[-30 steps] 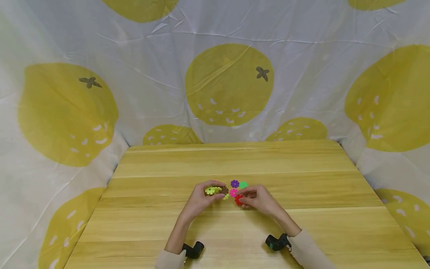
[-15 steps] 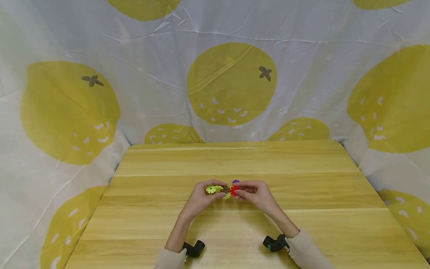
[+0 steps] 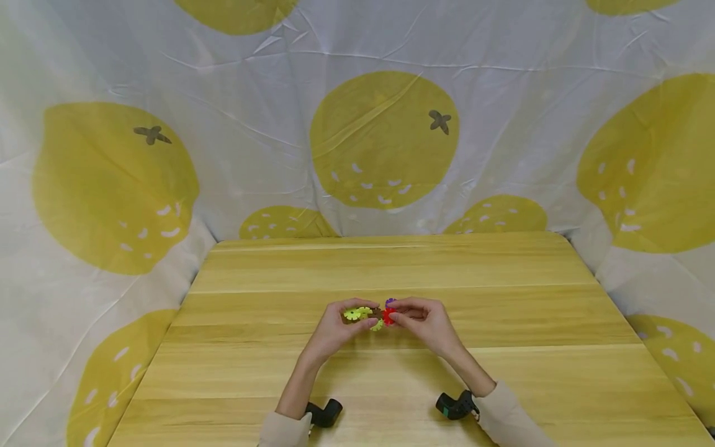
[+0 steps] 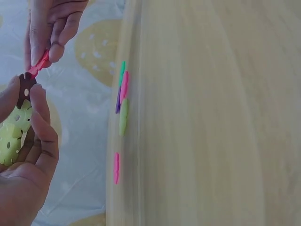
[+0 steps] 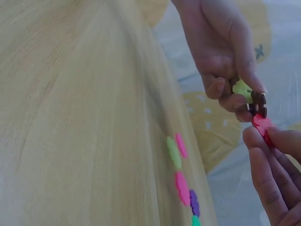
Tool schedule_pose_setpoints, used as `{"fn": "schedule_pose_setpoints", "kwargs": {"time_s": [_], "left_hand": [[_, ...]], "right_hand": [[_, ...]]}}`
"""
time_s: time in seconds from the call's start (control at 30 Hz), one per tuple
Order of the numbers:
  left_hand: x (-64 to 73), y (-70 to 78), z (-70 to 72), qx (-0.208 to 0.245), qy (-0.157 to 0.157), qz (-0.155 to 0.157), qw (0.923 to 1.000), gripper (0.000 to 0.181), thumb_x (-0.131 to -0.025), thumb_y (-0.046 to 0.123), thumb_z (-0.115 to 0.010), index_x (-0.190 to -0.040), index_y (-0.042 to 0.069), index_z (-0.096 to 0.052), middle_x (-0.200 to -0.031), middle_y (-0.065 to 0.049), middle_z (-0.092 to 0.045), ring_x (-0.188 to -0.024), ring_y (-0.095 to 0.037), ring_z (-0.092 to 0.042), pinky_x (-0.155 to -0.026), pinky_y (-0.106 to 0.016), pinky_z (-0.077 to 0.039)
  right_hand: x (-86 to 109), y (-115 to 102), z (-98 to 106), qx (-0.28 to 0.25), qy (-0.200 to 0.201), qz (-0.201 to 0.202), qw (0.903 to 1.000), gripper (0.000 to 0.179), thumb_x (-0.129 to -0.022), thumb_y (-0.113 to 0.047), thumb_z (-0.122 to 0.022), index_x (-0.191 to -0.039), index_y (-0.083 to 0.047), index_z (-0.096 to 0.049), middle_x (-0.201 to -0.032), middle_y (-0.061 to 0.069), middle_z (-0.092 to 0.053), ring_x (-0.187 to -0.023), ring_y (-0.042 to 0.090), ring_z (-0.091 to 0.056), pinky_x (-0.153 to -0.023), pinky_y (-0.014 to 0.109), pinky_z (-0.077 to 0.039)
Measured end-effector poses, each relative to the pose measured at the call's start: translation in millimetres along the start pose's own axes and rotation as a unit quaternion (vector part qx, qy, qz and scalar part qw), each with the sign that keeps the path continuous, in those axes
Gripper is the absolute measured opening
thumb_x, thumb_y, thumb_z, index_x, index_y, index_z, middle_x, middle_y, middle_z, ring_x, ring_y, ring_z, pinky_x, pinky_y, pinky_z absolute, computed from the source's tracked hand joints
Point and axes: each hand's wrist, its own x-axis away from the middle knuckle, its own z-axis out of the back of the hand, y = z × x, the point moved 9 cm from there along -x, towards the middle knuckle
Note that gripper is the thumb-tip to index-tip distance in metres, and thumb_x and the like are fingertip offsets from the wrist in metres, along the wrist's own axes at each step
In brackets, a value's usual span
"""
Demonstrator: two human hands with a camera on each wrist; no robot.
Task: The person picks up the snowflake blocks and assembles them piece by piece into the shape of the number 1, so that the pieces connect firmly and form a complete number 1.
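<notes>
My left hand [image 3: 331, 328] pinches a brown interlocking flower disc [image 4: 26, 90] between thumb and fingers. Two joined yellow discs [image 4: 10, 141] hang off the brown one and lie within the curve of the palm. My right hand [image 3: 429, 321] grips a red flower disc [image 5: 262, 126] between thumb and fingertips. The red disc's notched edge meets the edge of the brown one, the two set at an angle to each other. Both hands hold the pieces up above the table.
Several loose discs lie flat on the wooden table [image 3: 503, 372] below the hands: green [image 4: 122, 70], pink [image 4: 124, 84], purple [image 5: 194, 202], yellow-green [image 5: 174, 153] and another pink one [image 4: 116, 168]. A lemon-print cloth [image 3: 503, 124] hangs behind the table.
My right hand has lifted the red disc and brought it left and up against the brown disc. My left hand has stayed almost still with its chain.
</notes>
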Motion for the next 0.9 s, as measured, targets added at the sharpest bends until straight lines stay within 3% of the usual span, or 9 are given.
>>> {"fn": "schedule_pose_setpoints", "kwargs": {"time_s": [0.17, 0.4, 0.53, 0.7, 0.9], "left_hand": [[-1.1, 1.4, 0.2, 0.018, 0.007, 0.000, 0.9998, 0.038, -0.094, 0.020, -0.078, -0.127, 0.003, -0.072, -0.129, -0.012, -0.072, -0.107, -0.016, -0.069, -0.090, -0.047, -0.061], [-1.9, 4.1, 2.5, 0.025, 0.024, 0.004, 0.9994, 0.031, -0.091, 0.018, -0.080, -0.121, 0.008, -0.077, -0.125, -0.013, -0.074, -0.102, -0.013, -0.070, -0.087, -0.041, -0.062], [-2.1, 5.1, 2.4, 0.036, 0.029, 0.006, 0.9989, 0.032, -0.091, 0.017, -0.080, -0.120, 0.006, -0.077, -0.123, -0.015, -0.075, -0.098, -0.012, -0.069, -0.084, -0.037, -0.062], [-2.7, 5.2, 1.2, 0.044, 0.032, 0.009, 0.9985, 0.033, -0.092, 0.015, -0.079, -0.122, 0.002, -0.076, -0.122, -0.015, -0.075, -0.096, -0.008, -0.070, -0.083, -0.034, -0.061], [-2.4, 4.0, 0.8, 0.053, 0.028, 0.017, 0.9980, 0.039, -0.092, 0.015, -0.079, -0.126, -0.005, -0.072, -0.126, -0.019, -0.072, -0.096, -0.006, -0.069, -0.082, -0.032, -0.061]], "right_hand": [[0.5, -2.7, 1.2, -0.019, 0.009, 0.019, 0.9996, 0.022, -0.095, -0.002, -0.072, -0.115, 0.008, -0.074, -0.111, 0.032, -0.073, -0.090, 0.046, -0.075, -0.081, 0.053, -0.059], [2.0, -3.4, 4.2, -0.028, 0.037, 0.025, 0.9986, 0.021, -0.093, 0.000, -0.073, -0.112, 0.011, -0.075, -0.110, 0.033, -0.073, -0.086, 0.027, -0.079, -0.078, 0.044, -0.062], [2.6, -5.9, 3.4, -0.044, 0.046, 0.036, 0.9973, 0.021, -0.093, 0.001, -0.074, -0.110, 0.014, -0.074, -0.106, 0.036, -0.072, -0.084, 0.027, -0.079, -0.078, 0.049, -0.061], [1.0, -7.4, 1.8, -0.039, 0.057, 0.041, 0.9967, 0.020, -0.091, -0.001, -0.076, -0.107, 0.012, -0.076, -0.102, 0.034, -0.073, -0.083, 0.028, -0.079, -0.076, 0.047, -0.062], [0.2, -5.6, -0.1, -0.050, 0.056, 0.034, 0.9967, 0.021, -0.091, 0.001, -0.075, -0.108, 0.014, -0.075, -0.105, 0.036, -0.072, -0.084, 0.018, -0.079, -0.077, 0.046, -0.062]]}}
